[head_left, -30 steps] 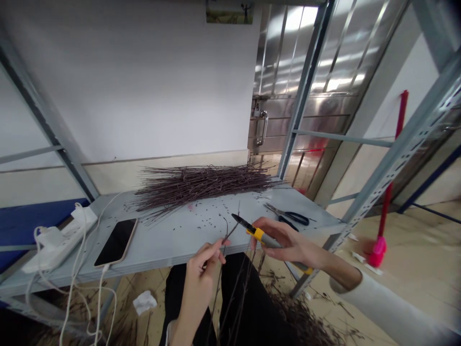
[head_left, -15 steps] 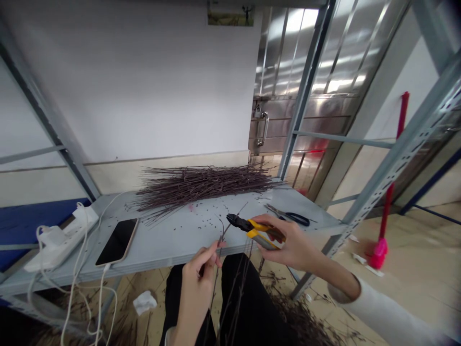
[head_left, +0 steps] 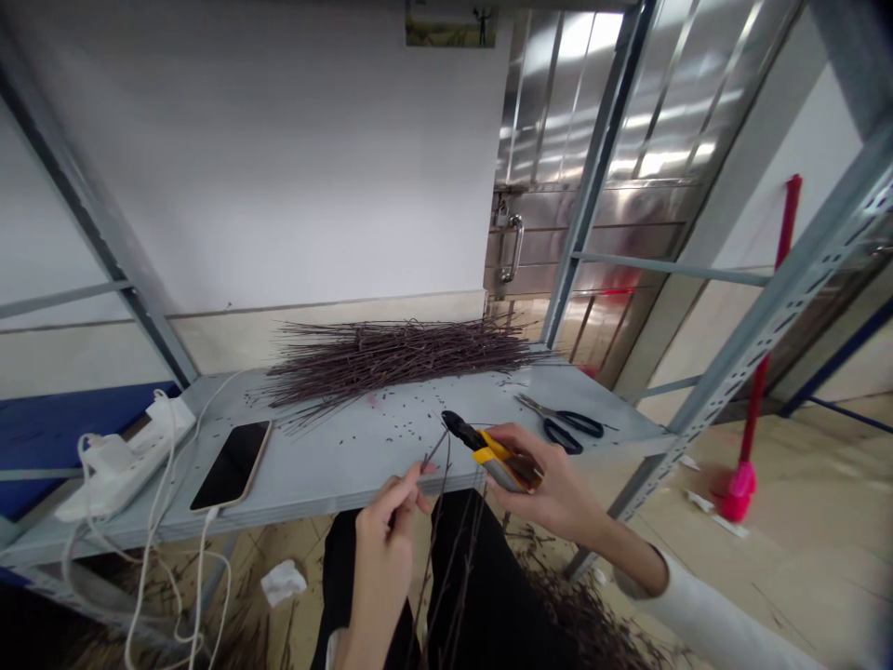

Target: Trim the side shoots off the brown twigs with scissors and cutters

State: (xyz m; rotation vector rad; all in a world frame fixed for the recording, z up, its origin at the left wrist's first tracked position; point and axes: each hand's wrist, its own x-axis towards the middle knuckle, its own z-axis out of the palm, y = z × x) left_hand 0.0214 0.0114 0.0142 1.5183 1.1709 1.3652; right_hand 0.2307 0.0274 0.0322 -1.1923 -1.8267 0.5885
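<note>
From the head view, the left hand [head_left: 383, 549] is closed in a pinch on a thin twig [head_left: 433, 456], whose tip stands just beside the black jaws of the yellow-handled wire cutters [head_left: 495, 461]. The right hand [head_left: 554, 493] curls firmly around those cutters. Beyond them, the grey metal table [head_left: 335, 475] carries a heap of dark twigs [head_left: 397, 358], black-handled scissors [head_left: 558, 423], a smartphone [head_left: 230, 465] and a white power strip [head_left: 126, 462]. Loose twigs [head_left: 579, 614] lie on the floor below.

Twig [head_left: 435, 450] likely hidden in left hand [head_left: 382, 549]
</note>
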